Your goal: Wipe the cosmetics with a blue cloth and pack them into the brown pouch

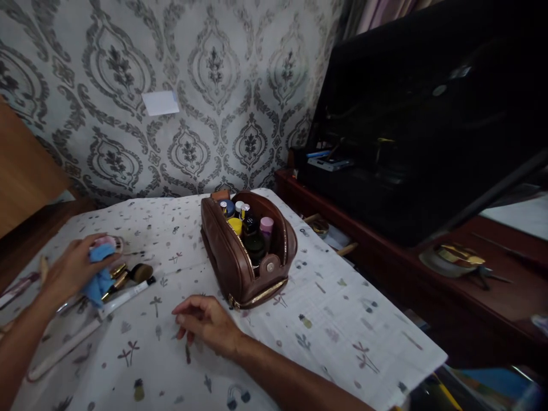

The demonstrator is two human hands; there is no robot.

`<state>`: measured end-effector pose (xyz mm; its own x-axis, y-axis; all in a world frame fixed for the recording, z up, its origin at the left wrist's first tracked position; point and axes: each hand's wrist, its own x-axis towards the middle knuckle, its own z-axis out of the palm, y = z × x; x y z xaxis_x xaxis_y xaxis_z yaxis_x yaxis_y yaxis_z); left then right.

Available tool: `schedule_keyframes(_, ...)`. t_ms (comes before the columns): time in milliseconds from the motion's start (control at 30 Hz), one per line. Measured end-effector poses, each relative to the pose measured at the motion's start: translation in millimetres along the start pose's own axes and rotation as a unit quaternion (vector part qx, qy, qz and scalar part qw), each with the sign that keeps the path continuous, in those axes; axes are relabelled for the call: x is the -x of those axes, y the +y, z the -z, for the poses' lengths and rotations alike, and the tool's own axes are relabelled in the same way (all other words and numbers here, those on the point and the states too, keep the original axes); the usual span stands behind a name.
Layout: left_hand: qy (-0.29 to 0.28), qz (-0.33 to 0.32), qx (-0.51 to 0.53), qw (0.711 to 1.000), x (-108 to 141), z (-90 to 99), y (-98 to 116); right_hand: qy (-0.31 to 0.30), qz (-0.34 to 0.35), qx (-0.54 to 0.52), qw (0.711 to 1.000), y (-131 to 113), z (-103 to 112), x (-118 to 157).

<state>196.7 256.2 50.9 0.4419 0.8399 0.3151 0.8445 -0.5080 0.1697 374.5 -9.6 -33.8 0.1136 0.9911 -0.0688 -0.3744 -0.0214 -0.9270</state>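
At the left of the table, my left hand (72, 268) has its fingers closed on a light blue cloth (99, 279). A pale pink round item (115, 244) shows just past the fingertips; I cannot tell whether it is held too. Beside the cloth lie gold-and-black makeup brushes (140, 273) and a white tube with a black cap (128, 298). My right hand (209, 325) hovers in the middle, fingers loosely bent and apart, nothing visible in it. Just beyond it stands an unzipped brown toiletry bag (226, 257), holding several bottles, among them a dark bottle (253, 242) and a pink-capped one (266, 225).
A white patterned cloth (325, 337) covers the table. A long white strap-like item (64, 348) lies at the front left. To the right are a dark red desk (385, 251), a partly open drawer (338, 237) and a large black screen (406, 125). Patterned wallpaper is behind.
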Motion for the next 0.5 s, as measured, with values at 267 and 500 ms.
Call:
schedule_keyframes(267,-0.05,-0.148,0.104,0.982,65,-23.4,94,0.128,0.068,-0.031,0.989,14,9,-5)
schedule_keyframes(500,-0.055,-0.171,0.185,0.966,123,-45.1,120,0.104,0.061,0.059,0.991,-14,14,4)
